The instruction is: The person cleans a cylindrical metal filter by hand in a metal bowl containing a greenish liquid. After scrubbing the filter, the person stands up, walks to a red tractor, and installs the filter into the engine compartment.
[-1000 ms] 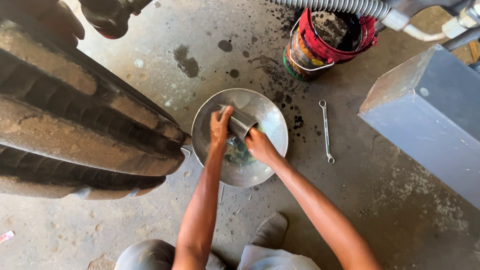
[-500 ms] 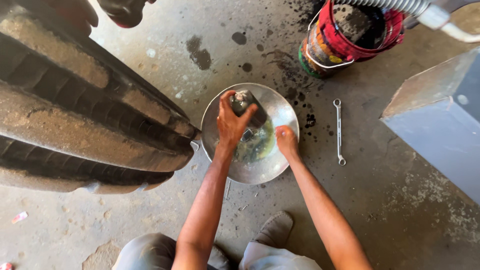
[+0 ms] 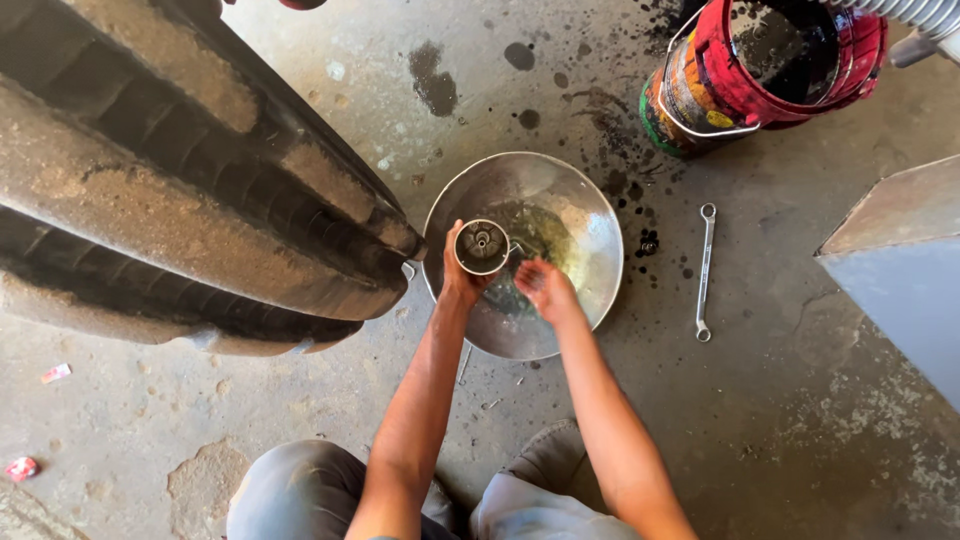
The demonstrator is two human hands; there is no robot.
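Observation:
My left hand (image 3: 458,277) grips a small round metal cup-shaped part (image 3: 483,247) and holds it upright over the left side of a wide shiny metal basin (image 3: 590,215). Its open end faces up, with a small hub inside. My right hand (image 3: 543,290) hovers over the middle of the basin just right of the part, fingers loosely curled and holding nothing. A little yellowish liquid lies in the basin's bottom.
A large muddy tyre (image 3: 170,190) fills the left, almost touching the basin. A red bucket (image 3: 760,70) of dark oil stands at the back right. A steel spanner (image 3: 704,270) lies right of the basin. A grey metal box (image 3: 900,270) sits at the right edge. The concrete floor is oil-stained.
My left hand has lifted the metal part from the basin's far side and turned its open end up. My right hand has left the rim and moved toward the middle.

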